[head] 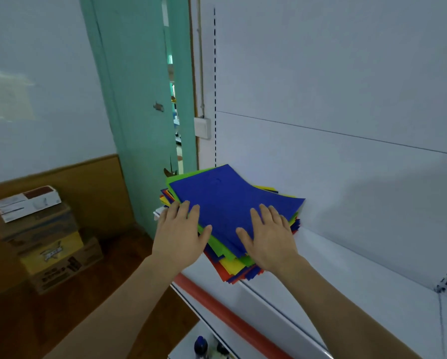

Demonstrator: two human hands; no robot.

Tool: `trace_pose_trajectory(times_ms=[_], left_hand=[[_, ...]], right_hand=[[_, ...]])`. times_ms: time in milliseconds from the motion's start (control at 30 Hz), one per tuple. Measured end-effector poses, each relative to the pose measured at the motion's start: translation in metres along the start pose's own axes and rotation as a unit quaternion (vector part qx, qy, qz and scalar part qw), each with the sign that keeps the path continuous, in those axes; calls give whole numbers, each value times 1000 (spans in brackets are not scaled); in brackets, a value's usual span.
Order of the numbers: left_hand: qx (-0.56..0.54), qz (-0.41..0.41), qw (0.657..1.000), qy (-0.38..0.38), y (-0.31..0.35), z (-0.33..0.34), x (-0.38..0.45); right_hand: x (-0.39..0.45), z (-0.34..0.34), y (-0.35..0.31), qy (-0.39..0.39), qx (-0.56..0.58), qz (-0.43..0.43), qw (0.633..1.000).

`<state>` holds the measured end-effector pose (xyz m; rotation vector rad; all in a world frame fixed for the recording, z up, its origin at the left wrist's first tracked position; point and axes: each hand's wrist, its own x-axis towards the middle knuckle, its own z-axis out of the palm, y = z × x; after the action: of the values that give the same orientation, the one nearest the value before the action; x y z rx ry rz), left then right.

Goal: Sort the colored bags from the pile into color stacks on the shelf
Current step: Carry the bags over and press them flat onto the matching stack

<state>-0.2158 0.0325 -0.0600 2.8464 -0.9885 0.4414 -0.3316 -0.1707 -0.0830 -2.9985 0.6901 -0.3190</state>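
A pile of flat colored bags lies at the left end of a white shelf (359, 275). A blue bag (230, 198) is on top, a green bag (218, 251) just under it, and yellow, red and more blue edges (232, 270) stick out below. My left hand (181, 234) rests with straight fingers on the pile's left edge, thumb touching the blue bag's corner. Over on the near right part of the blue bag, my right hand (267, 239) lies flat with its fingers spread.
The shelf's front edge carries a red strip (232, 314). A lower shelf with a dark bottle (200, 347) shows beneath. Stacked cardboard boxes (48, 244) stand on the floor at left. A green door frame (139, 112) rises behind the pile.
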Motion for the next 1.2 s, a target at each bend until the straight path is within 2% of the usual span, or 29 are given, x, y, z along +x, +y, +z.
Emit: trace_pose_trajectory(times_ms=[167,233,300,433,533,633,700,833,900,1067,1200], left_hand=[[16,64,998,-8,-18,28,58],[14,102,995,-8,-23,41,80],[9,171,985,-22,-40,57,117],[37,211,976,-34,-37,66,124],[50,246,967,-53,-49,78,135],[39,275,959,-50,-44,82,132],[22,293,954,-53,-39,82,129],[-17,313,949,-34,-35,76,124],[-20,297,955,-19,-38,72,128],[14,216,976,-20,-58,65,150],[61,210,976,-10,-64,68,146]], right_hand=[[33,11,-6,-14,-29,37,999],[39,17,-8,-35,-45,57,997],[53,27,-25,-69,-53,115,990],[45,25,-20,-70,-46,133,988],[36,25,-34,-31,-50,252,966],[18,20,-43,9,-55,414,909],[11,15,-46,31,-6,463,886],[8,8,-46,138,110,445,878],[9,8,-47,156,121,426,883],[17,18,-56,148,90,377,910],[25,28,-67,73,-3,402,913]])
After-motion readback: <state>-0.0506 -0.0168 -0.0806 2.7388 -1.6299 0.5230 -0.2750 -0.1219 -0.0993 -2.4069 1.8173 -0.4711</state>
